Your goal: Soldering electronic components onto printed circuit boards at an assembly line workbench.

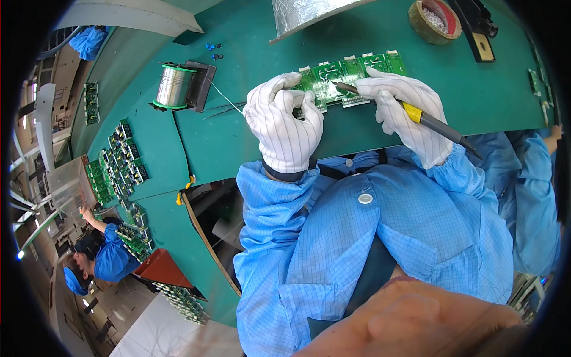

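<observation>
- Part of the person's own head (pixel 410 321) comes nearest the head camera, at five o'clock, with a blue checked jacket (pixel 339 238) just above it.
- Toward one o'clock lies a green circuit board panel (pixel 351 72), flat on the green work surface (pixel 256 53) between the two gloved hands.
- At twelve o'clock the left hand (pixel 282 128), in a white striped glove, curls its fingers at the panel's left end; whether they pinch the panel or only rest there cannot be told.
- At two o'clock the right hand (pixel 416 98), gloved alike, closes around a yellow and grey soldering iron (pixel 440 125). Its dark tip points toward ten o'clock, over the panel; whether it touches cannot be told.
- Between ten and eleven o'clock a solder spool (pixel 174 87) sits against a dark holder (pixel 200 86), and a thin pale wire (pixel 225 96) leads from there to the left hand.
- Near twelve o'clock, at the top edge, hangs a silvery curved sheet (pixel 309 18).
- Between one and two o'clock are a tape roll (pixel 420 27) and a black stand (pixel 470 30).
- At nine o'clock more circuit boards (pixel 122 157) lie in rows; a co-worker (pixel 116 256) in blue is at eight.
</observation>
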